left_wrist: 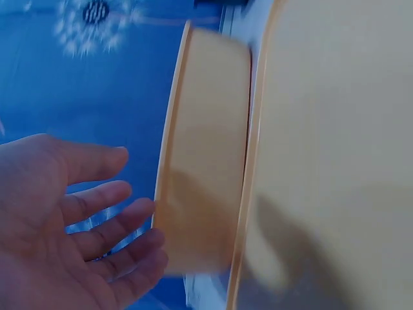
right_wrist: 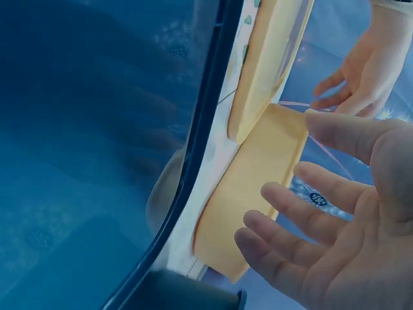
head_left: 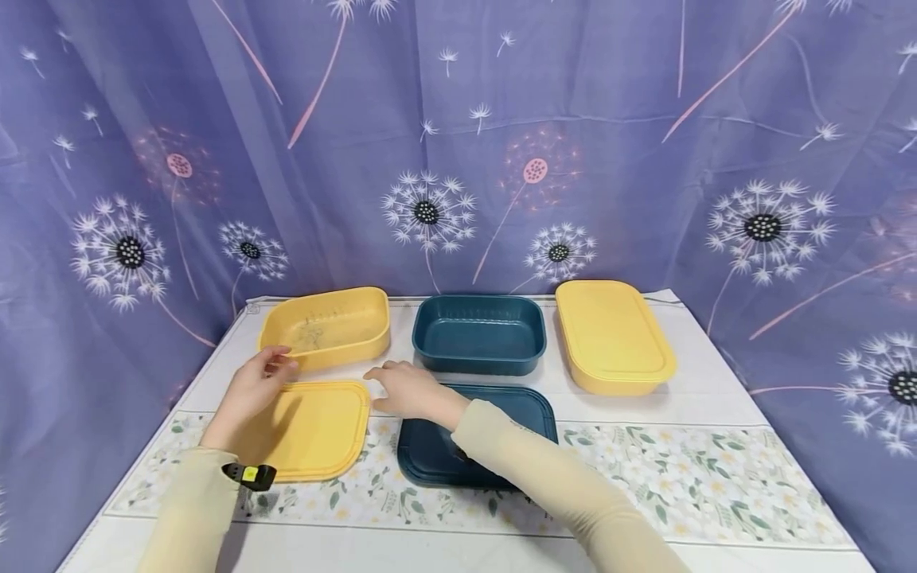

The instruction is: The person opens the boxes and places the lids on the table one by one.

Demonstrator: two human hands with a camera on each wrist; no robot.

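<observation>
Box [head_left: 351,352], yellow and open, on the desk [head_left: 401,549]. My left grip [head_left: 254,387] wide, empty, by its near left corner; cannot tell whether touching. My right grip [head_left: 411,389] also wide, empty, near its front right corner. Yellow lid [head_left: 318,430] on my side of that box; blue box [head_left: 480,364] right of it.

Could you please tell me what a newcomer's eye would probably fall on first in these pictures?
Probably the dandelion-print purple curtain, which fills the background behind the table. Along the table's far edge stand an open yellow container at left, an open dark teal container in the middle and a lidded yellow container at right. Nearer, a yellow lid lies by the left hand and a dark teal lid beneath the right sleeve.
</observation>
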